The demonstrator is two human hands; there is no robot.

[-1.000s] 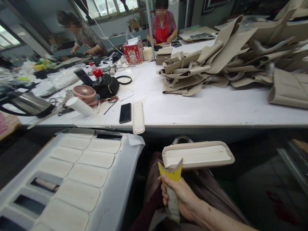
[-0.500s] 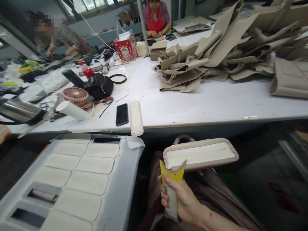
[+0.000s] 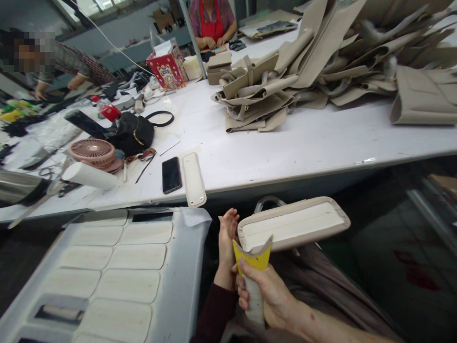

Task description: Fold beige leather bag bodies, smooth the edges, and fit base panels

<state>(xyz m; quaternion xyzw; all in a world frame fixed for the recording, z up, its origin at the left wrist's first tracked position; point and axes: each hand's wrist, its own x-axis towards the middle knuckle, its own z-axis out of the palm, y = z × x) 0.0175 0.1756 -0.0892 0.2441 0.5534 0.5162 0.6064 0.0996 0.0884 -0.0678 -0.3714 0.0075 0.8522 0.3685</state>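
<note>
In the head view, my right hand (image 3: 266, 290) grips a hand tool with a notched yellow head (image 3: 253, 255) and a pale grey handle. Its two points touch or nearly touch the near left edge of a beige bag (image 3: 314, 240), which rests across my lap with its cream oblong base facing up. A clear-wrapped handle loop shows behind the bag. My left hand (image 3: 227, 236), fingers stretched upward, is beside the bag's left end; whether it touches is hard to tell. Left of my lap lie several cream oblong panels (image 3: 137, 256) on a grey sheet-like support (image 3: 182, 267).
A white table (image 3: 228, 162) runs ahead, with a phone (image 3: 172, 175), a cream oblong piece (image 3: 193, 180), a pink fan (image 3: 94, 153) and a white roll (image 3: 89, 176). Beige bag pieces (image 3: 264, 95) pile up at the right. Two people work across the table.
My left hand has come into view beside the bag's left end. The right hand keeps its hold on the tool, and the view has shifted somewhat to the right.
</note>
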